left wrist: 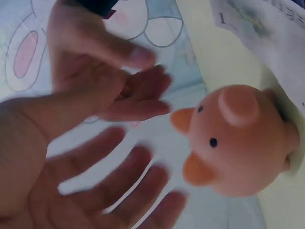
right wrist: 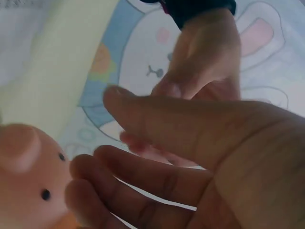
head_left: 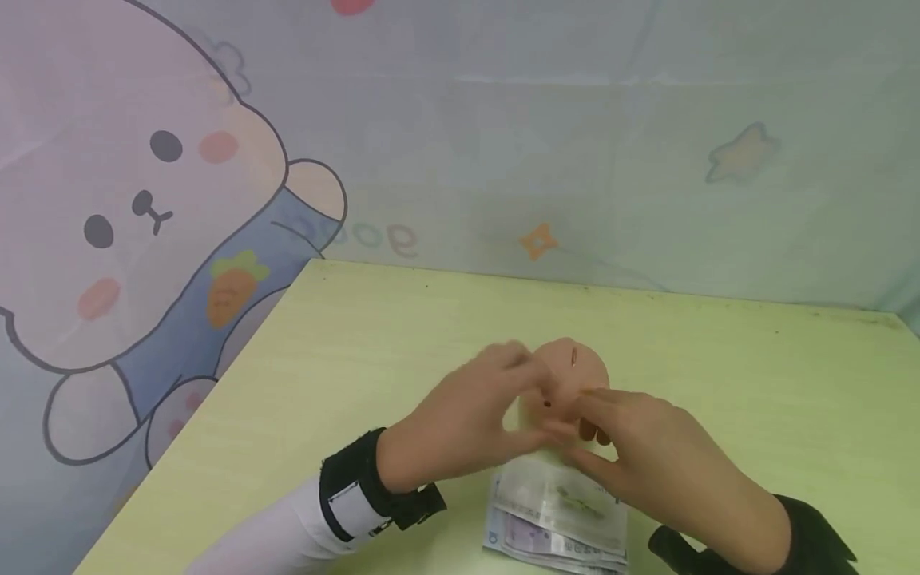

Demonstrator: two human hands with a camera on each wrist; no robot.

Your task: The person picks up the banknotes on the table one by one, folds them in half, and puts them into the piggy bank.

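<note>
Facing wrist views, seemingly: pig's snout [left wrist: 236, 106]

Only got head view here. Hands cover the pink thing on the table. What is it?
Observer: A pink pig toy, snout and two dark eyes clear in the left wrist view.
Operator: Is the left hand gripping it?
Observer: No. The left hand has its fingers spread, apart from the pig in that view.
Operator: And the right hand?
Observer: The right hand has straight fingers, the fingertips right beside the pig's face; contact cannot be told.
</note>
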